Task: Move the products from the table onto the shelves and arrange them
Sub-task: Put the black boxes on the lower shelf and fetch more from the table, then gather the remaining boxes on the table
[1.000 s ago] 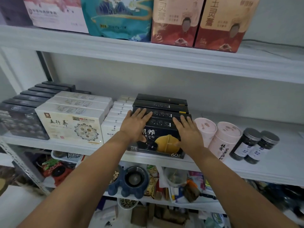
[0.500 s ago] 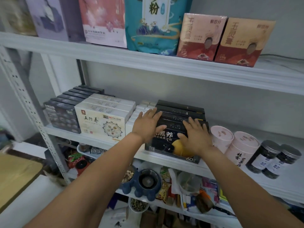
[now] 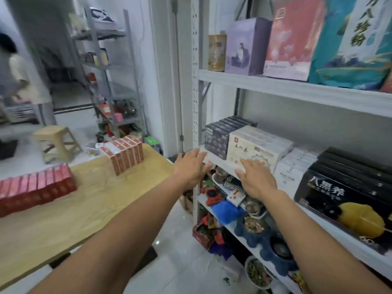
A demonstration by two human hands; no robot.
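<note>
Head view — faces forward-down, near the shelves (image 3: 297,91).

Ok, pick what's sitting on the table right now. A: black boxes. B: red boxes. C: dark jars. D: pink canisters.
B: rows of red boxes stand on the table, while the black boxes sit on the shelf.

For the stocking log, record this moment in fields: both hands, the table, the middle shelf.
left hand: open, holds nothing, by the shelf's front corner
right hand: open, holds nothing, in front of the white boxes
table: two rows of red boxes standing on it
middle shelf: left to right, dark boxes, white boxes, slim white boxes, black boxes
left to do: red boxes not yet shelved
</note>
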